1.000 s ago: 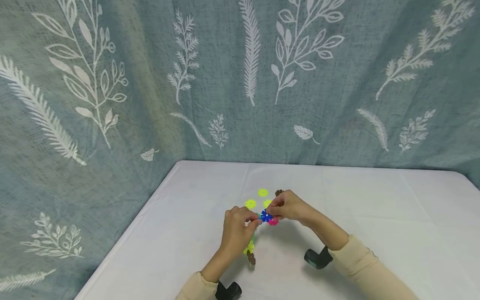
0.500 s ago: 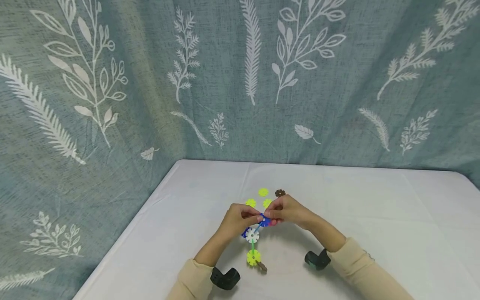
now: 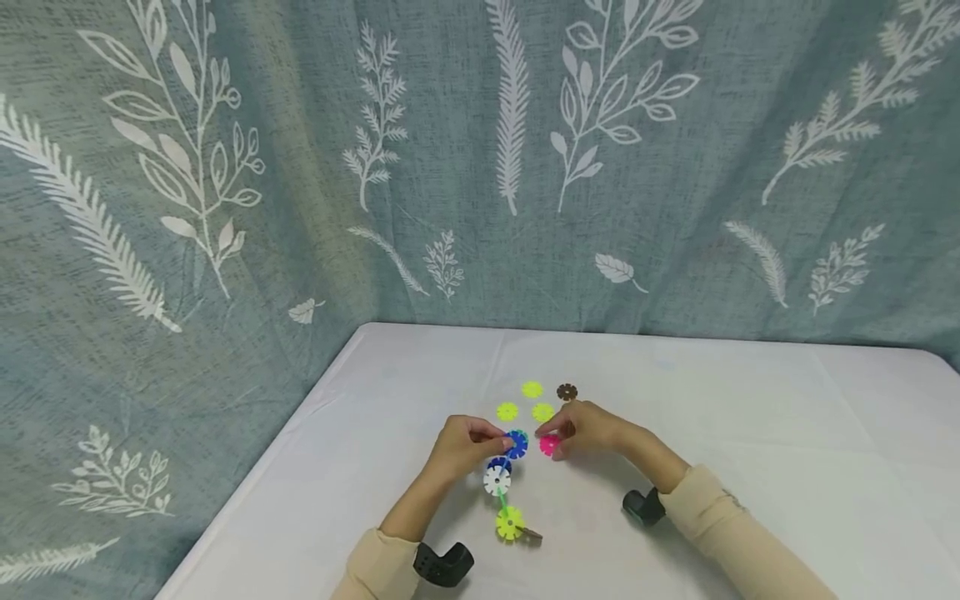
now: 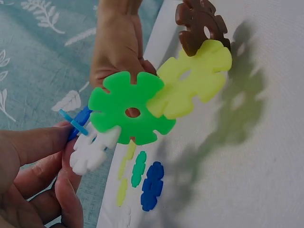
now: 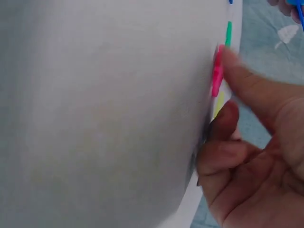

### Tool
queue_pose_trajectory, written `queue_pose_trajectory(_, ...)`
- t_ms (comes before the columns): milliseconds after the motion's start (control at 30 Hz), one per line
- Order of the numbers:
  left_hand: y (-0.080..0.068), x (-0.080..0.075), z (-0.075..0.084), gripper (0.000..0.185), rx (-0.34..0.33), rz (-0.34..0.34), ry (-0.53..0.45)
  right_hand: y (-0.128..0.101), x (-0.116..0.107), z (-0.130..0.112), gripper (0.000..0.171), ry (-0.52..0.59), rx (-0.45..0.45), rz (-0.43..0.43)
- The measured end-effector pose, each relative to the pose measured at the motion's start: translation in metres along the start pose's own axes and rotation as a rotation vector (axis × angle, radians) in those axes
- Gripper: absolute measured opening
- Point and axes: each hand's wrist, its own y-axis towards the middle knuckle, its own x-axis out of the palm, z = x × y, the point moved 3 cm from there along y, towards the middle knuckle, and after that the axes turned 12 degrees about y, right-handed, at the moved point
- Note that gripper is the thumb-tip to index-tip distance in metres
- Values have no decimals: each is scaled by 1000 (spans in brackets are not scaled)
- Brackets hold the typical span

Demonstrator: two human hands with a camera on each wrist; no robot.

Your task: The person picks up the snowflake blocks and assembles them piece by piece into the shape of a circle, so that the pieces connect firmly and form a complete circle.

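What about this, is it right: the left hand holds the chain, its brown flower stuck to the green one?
Not quite: the left wrist view shows the brown flower stuck to the yellow one, not green. The left hand does hold the chain.

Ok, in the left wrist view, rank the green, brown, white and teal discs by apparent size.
Largest to smallest:
1. Green disc
2. Brown disc, white disc: too alike to rank, both partly covered
3. Teal disc, farther from the camera

Right hand [image 3: 588, 427]: off blue disc [image 3: 518, 445] | now reaching pink disc [image 3: 549, 445] | blue disc shifted left
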Motion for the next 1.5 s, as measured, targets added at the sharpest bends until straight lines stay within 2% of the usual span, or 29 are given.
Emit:
queue_pose_trajectory(167, -1, 1, -1, 17, -14, 13, 1, 1, 1, 3, 20, -31, -2, 51)
queue_pose_trajectory(267, -2, 0, 0, 17, -11, 19, 9, 0, 1, 4, 21, -21, -10, 76)
queue_pose_trajectory(600, -2, 1, 2, 19, -4, 35, -33, -7, 1, -2, 7, 93, -115, 60)
queue_pose_trajectory(833, 0, 4, 2, 17, -2, 40, -65, -14, 3, -15, 3, 183, -198, 115)
queue_pose_trajectory(1000, -2, 3, 4, 18, 12, 38, -76, -17, 5, -25, 3, 129, -268, 199)
queue_pose_trajectory(1233, -3, 4, 3, 19, 18, 29, -90, -19, 11, -39, 4, -41, -407, 319)
queue_pose_trajectory(1300, -4, 6, 2, 19, -5, 35, -95, -19, 14, -44, 6, -96, -463, 349)
queue_pose_trajectory(1400, -7, 8, 0, 19, -74, 50, -110, -20, 18, -50, 10, -166, -529, 381)
queue_pose_trajectory(1500, -10, 11, 0, 19, -143, 67, -157, -21, 22, -53, 13, -193, -569, 413)
